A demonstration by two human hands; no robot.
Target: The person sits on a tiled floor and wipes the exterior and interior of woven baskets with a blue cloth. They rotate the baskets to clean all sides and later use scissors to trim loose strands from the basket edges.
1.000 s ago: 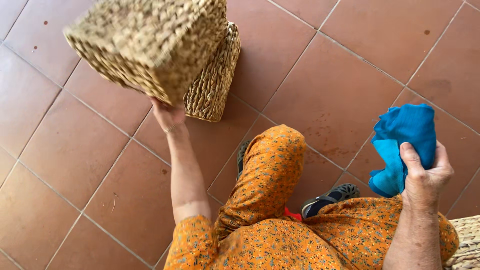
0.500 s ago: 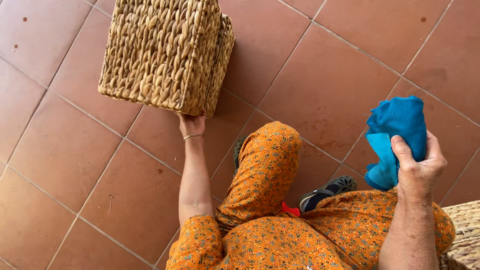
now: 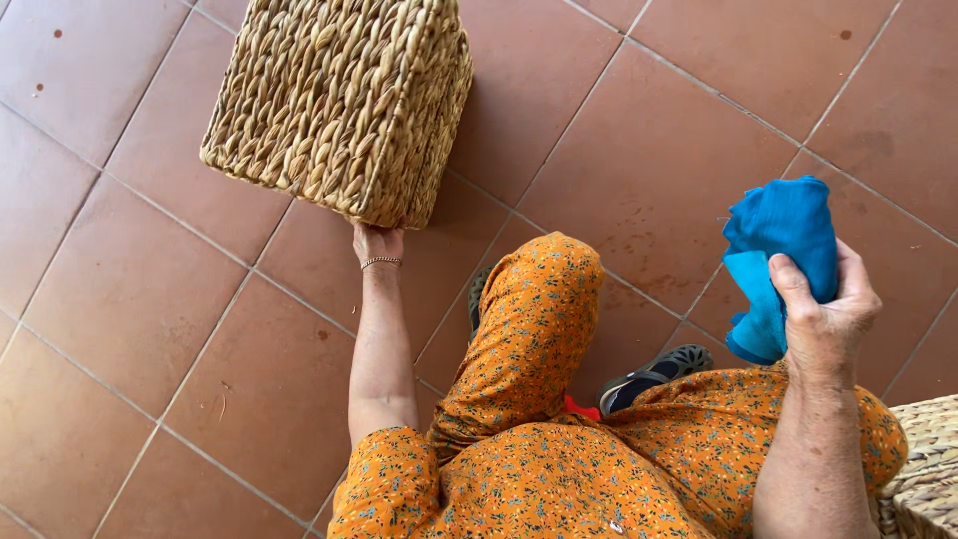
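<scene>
Hands apart, one on a blue cloth and one at a woven basket, above a tiled floor.

Nearest the camera, the person's legs in orange flowered fabric (image 3: 559, 439) fill the lower frame, with a dark sandal (image 3: 654, 371) showing past the knee. The right hand (image 3: 823, 319) is closed around the bunched blue cloth (image 3: 783, 250), held up well clear of the floor, much as half a second ago. Farther out, the left hand (image 3: 377, 243), a thin bracelet at its wrist, meets the lower edge of the woven basket (image 3: 344, 100); its fingers are hidden under the basket, so the grip cannot be told. The basket now sits closer and larger than before, tilted over the terracotta floor (image 3: 130, 299), its top cut off by the frame. Another woven piece (image 3: 923, 469) is clipped at the lower right corner.
</scene>
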